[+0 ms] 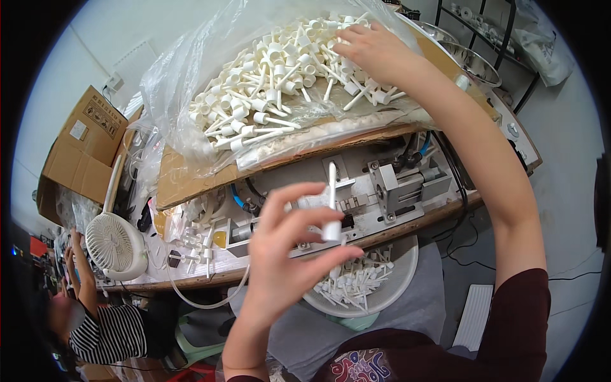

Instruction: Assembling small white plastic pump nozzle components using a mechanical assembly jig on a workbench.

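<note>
My left hand is raised over the bench's front edge, pinching a white plastic cap with a long thin stem between fingers and thumb. The cap's wide end is down and its stem points up. Far to the right, my right hand is at the edge of a big heap of similar white stemmed caps. Its fingers are bent down among the pieces; the thumb is hidden, and whatever lies under the fingertips cannot be made out. The heap rests in a clear plastic bag on cardboard.
Below the cardboard is a metal fixture with a cylinder and hoses. A pale basket of small white parts sits by my lap. At left are a white fan, a carton and another person in a striped shirt. Metal bowls stand at right.
</note>
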Demonstrator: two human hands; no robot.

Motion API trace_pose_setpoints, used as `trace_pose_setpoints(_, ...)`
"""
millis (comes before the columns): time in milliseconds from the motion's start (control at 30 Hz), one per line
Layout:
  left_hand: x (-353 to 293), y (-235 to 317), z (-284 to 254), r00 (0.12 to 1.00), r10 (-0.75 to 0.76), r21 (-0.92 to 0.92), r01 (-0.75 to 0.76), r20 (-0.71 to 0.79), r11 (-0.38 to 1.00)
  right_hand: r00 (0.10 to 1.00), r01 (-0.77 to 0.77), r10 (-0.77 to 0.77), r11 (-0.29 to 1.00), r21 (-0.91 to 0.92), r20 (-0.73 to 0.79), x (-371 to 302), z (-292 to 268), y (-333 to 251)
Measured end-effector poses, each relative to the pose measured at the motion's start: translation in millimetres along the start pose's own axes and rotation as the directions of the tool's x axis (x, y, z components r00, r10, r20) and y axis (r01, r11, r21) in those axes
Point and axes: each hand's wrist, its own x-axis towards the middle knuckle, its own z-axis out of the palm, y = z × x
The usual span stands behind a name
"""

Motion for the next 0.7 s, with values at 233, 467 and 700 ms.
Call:
trace_pose_setpoints(233, -41, -21, 26, 0.998, -0.045, 0.009, 0.045, 0.05, 0.999, 0.982, 0.032, -0.089, 0.948, 0.318, 0.167, 24, 2, -1)
trace_pose_setpoints(467, -55, -45, 50, 1.0, 0.017, 0.117, -0.014, -0.019, 0.993, 0.994, -0.069, 0.014, 0.862, 0.503, 0.113, 17, 12, -15)
trace_pose_setpoints(700, -59, -57, 66, 0.994, 0.097, 0.498, -0.061, -0.046, 0.865, 0.924, -0.332, 0.068, 0.632, 0.7, 0.377, 19, -35, -53)
